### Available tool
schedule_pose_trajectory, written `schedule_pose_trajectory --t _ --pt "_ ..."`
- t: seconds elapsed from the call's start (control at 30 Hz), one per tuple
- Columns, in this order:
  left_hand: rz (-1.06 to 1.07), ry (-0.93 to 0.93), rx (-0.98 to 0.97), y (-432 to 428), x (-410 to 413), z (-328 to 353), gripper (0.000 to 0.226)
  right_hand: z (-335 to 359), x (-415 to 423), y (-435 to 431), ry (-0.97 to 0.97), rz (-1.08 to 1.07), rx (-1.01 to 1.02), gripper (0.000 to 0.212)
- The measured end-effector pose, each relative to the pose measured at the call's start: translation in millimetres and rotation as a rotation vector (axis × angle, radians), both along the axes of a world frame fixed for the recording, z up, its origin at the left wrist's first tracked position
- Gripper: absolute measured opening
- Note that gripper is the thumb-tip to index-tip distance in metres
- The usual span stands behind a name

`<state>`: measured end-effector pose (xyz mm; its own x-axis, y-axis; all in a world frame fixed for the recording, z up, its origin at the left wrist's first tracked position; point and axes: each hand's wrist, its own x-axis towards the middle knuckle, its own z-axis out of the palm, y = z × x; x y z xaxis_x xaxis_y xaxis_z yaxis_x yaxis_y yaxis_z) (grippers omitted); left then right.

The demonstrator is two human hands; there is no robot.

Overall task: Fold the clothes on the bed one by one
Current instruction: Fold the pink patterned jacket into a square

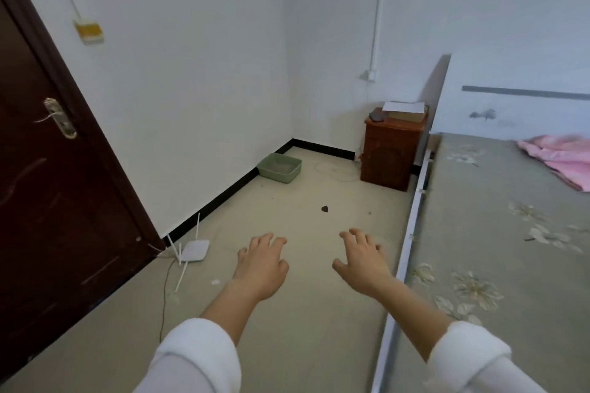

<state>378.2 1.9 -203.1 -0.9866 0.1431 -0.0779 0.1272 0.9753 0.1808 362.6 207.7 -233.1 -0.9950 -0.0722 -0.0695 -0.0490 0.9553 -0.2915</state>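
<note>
Reaching forward over the floor [287, 201], left hand [260, 265] and right hand [362, 260] hold nothing, fingers loosely spread.

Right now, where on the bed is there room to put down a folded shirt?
The flowered bed sheet is bare from the white bed rail across to the pink garment, and all along the near end. The nightstand top is crowded with a box and papers. The left hand and right hand hold nothing.
</note>
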Motion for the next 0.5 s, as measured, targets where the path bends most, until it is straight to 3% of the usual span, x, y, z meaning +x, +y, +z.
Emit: schedule_pose_trajectory --t 0.33,0.5 --pt "-0.126 -0.012 -0.044 -81.1 -180.9 -2.3 0.049 -15.1 -150.7 -66.6 -0.046 -0.216 -0.049 0.063" --pt "-0.218 -0.039 -0.020 -76.6 -266.2 -7.0 0.048 -17.5 -194.5 -68.7 -0.078 -0.338 -0.058 0.062"
